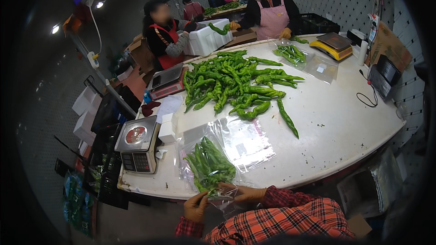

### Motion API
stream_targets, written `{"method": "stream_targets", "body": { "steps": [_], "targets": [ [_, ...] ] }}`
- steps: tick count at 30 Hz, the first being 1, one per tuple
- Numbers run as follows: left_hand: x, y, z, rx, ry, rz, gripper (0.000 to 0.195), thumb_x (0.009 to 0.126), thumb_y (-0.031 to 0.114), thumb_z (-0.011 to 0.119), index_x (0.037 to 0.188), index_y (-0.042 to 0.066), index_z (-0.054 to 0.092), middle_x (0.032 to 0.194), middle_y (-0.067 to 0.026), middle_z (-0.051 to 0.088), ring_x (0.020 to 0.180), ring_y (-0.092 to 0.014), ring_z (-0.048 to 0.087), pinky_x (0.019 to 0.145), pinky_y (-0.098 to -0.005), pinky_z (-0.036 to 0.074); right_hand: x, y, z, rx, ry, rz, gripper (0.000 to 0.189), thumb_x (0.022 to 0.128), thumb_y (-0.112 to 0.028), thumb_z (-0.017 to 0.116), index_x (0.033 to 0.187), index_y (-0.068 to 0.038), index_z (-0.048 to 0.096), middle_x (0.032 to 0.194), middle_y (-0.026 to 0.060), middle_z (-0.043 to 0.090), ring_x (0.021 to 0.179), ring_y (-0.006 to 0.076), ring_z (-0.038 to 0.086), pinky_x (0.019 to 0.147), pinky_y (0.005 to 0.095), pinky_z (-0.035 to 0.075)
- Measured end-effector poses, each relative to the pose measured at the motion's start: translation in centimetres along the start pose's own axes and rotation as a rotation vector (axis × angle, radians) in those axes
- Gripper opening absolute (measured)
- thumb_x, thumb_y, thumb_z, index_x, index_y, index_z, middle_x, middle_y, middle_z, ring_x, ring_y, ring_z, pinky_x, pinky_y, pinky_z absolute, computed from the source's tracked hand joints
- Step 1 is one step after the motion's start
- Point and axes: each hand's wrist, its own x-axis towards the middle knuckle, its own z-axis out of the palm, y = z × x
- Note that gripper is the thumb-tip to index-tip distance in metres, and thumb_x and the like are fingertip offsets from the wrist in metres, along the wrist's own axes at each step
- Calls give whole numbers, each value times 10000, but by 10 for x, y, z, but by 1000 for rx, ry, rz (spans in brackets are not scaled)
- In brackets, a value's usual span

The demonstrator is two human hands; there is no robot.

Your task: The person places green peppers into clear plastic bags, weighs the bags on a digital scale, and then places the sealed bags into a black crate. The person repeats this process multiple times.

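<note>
A clear plastic bag (190, 146) of long green peppers (214, 163) lies at the table's near edge, its mouth towards me. My left hand (195, 208), in a tan glove, pinches the mouth of the bag beside the pepper stems. From the right, my gloved right hand (247, 194) grips the bag's film, its fingertips partly behind the plastic. Just beyond lies a stack of flat clear bags (247, 143). A large heap of twisted green peppers (231, 78) covers the middle of the table, and one loose pepper (287, 119) rests to its right.
On the white table (327, 109), a digital scale (136, 146) and a small white box (167, 128) stand left. A red scale (168, 81) is beyond them, a yellow scale (332, 46) far right. Two co-workers (272, 17) (167, 37) stand opposite, near a white foam box (207, 39).
</note>
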Motion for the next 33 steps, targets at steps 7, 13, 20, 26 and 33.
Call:
{"method": "stream_targets", "body": {
  "steps": [7, 13, 20, 26, 33],
  "targets": [
    [5, -17, 1, -47, 84, -94, 233, 886, 120, 559, 1058, -30, 606, 746, -72, 630, 675, -129, 612, 633, -243, 506, 42, -16, -6, 52, 205, -76, 581, 887, -234, 528, 1364, -41, 259, 1440, 98, 207, 1237, 189, 381, 989, 306, 385],
    [16, -25, -11, -17, 135, -56, 206, 882, 81, 546, 1036, -38, 614, 745, -93, 643, 676, -136, 619, 637, -244, 509, 67, -81, 16, 554, 390, -146, 409, 950, -247, 419, 1286, -16, 384, 1245, 127, 494, 1117, 209, 498, 949, 337, 411],
    [33, -50, -46, -110, 133, -39, 189, 876, 69, 540, 1013, -29, 627, 719, -94, 635, 656, -132, 611, 626, -244, 504, 106, -151, 42, 310, 386, -274, 369, 946, -249, 432, 1228, -12, 447, 1187, 147, 532, 1039, 245, 552, 865, 350, 443],
    [54, -58, -113, -96, 126, -16, 203, 853, 42, 540, 1020, -36, 626, 754, -100, 647, 665, -135, 616, 628, -248, 503, 188, -207, 73, 175, 516, -404, 373, 905, -232, 493, 1208, -17, 456, 1123, 118, 580, 992, 211, 575, 826, 327, 456],
    [44, -90, -188, -268, 207, -55, 218, 871, 103, 553, 1055, 12, 628, 816, -95, 658, 751, -134, 636, 651, -234, 511, 369, -235, 62, -144, 90, -768, 302, 898, 39, 409, 1194, 18, 467, 1196, 137, 523, 1099, 232, 530, 938, 349, 453]
  ]
}}
